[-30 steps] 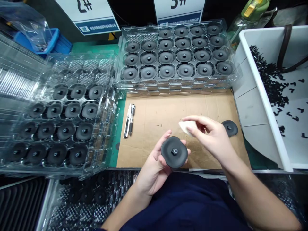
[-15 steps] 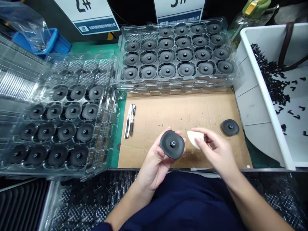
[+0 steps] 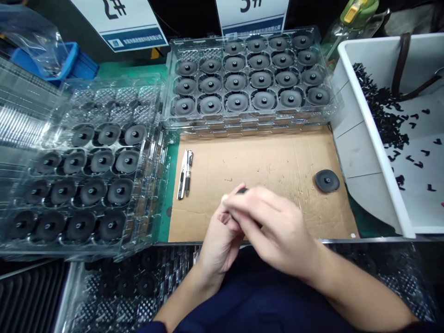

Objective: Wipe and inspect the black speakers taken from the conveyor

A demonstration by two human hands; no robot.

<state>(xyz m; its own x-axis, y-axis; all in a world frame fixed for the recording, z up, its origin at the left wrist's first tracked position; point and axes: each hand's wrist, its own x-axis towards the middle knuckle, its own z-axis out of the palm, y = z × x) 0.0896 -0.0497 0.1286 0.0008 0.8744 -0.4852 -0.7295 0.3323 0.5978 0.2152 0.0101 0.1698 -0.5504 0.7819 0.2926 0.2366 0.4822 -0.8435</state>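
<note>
My left hand [image 3: 217, 238] is curled under a black round disc part, of which only a thin dark edge [image 3: 243, 190] shows above my fingers. My right hand [image 3: 274, 231] lies across the top of that disc and hides nearly all of it. Its fingers are closed round a small white piece whose tip [image 3: 225, 199] peeks out at the left. Both hands hover over the brown cardboard sheet [image 3: 263, 162] near its front edge. A second black disc [image 3: 326, 181] lies loose on the cardboard to the right of my hands.
A clear tray [image 3: 333, 108] full of black discs stands behind the cardboard. Another partly filled clear tray [image 3: 152, 152] sits on the left. Two pens [image 3: 185, 173] lie at the cardboard's left edge. A white bin [image 3: 364, 152] with small black parts stands at right.
My right hand has swept left with the white piece, from beside the disc to on top of it, covering the disc. The view has shifted slightly.
</note>
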